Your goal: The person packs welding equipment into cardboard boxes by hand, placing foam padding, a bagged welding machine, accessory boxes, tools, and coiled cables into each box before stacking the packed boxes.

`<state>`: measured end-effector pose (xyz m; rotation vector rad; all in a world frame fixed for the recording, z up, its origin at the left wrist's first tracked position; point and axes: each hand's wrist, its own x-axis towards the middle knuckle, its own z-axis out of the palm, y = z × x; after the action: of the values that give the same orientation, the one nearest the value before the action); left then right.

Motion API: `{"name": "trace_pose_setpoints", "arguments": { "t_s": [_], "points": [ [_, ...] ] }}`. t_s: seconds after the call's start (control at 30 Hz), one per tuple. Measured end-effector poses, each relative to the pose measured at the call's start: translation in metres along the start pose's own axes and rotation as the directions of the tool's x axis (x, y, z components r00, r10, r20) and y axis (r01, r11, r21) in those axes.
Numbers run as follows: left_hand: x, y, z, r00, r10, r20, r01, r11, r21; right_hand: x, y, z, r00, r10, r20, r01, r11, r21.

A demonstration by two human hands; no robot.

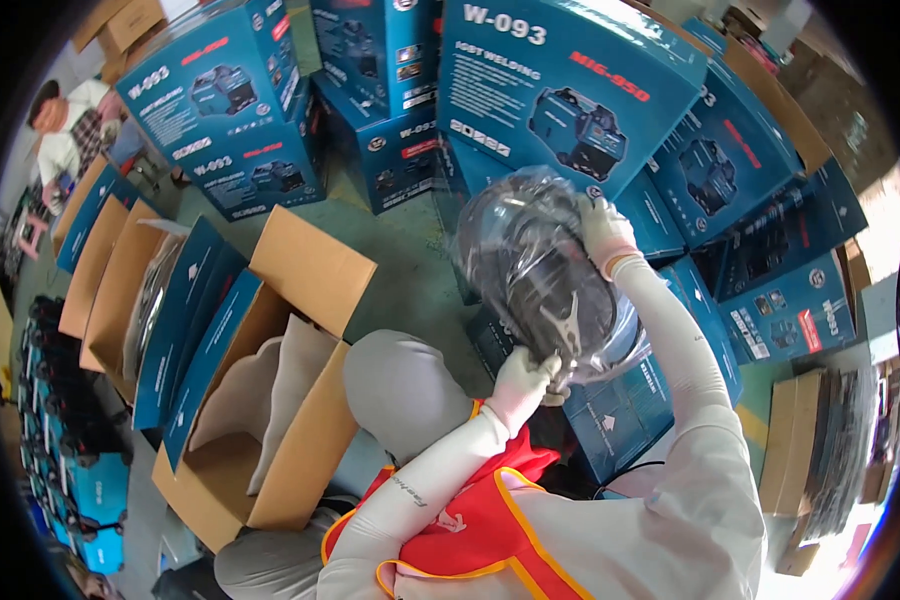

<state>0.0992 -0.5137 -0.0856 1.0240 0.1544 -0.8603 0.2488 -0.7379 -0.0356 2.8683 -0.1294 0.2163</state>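
Between my two hands is a clear plastic bag of coiled black welding cables (515, 240), with a metal earth clamp (560, 325) showing through the film. My right hand (608, 235), in a pale glove, is closed on the bag's far right edge. At its near end my left hand (523, 385), gloved too, grips the gathered plastic by the clamp. Blue printed cartons lie under and behind the bag. Left of my knee stands an open carton (300, 470), flaps up, with white foam sheets (260, 400) inside.
Stacked blue welder cartons (570, 90) rise in front and to the right. More open cartons (160, 300) line the left side. Beyond them stand blue-and-black machines (80, 480). Another person (70, 130) is at the far left. Flattened cardboard (820, 440) leans at the right.
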Motion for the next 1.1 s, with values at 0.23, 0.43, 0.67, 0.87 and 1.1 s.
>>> {"name": "trace_pose_setpoints", "arguments": {
  "t_s": [0.23, 0.43, 0.67, 0.87, 1.1],
  "points": [
    [0.017, -0.02, -0.023, 0.563, 0.826, 0.012, -0.442, 0.289, 0.849, -0.001, 0.04, 0.014, 0.993, 0.075, 0.094, -0.077, 0.997, 0.022],
    [0.017, -0.046, -0.035, 0.985, 0.092, 0.147, -0.144, 0.906, 0.399, -0.01, 0.052, 0.033, 0.943, 0.144, 0.301, -0.265, 0.87, 0.415],
    [0.005, -0.006, 0.005, 0.896, 0.442, 0.037, -0.44, 0.874, 0.206, -0.042, 0.114, 0.049, 0.916, 0.098, 0.39, -0.271, 0.867, 0.419],
    [0.023, -0.014, -0.004, 0.91, 0.411, -0.052, -0.352, 0.833, 0.426, -0.045, 0.106, 0.067, 0.939, -0.072, 0.337, -0.122, 0.846, 0.52],
    [0.019, -0.009, -0.002, 0.878, 0.475, 0.065, -0.355, 0.553, 0.754, -0.034, 0.109, 0.062, 0.96, -0.037, 0.277, -0.067, 0.932, 0.357]
  ]
}}
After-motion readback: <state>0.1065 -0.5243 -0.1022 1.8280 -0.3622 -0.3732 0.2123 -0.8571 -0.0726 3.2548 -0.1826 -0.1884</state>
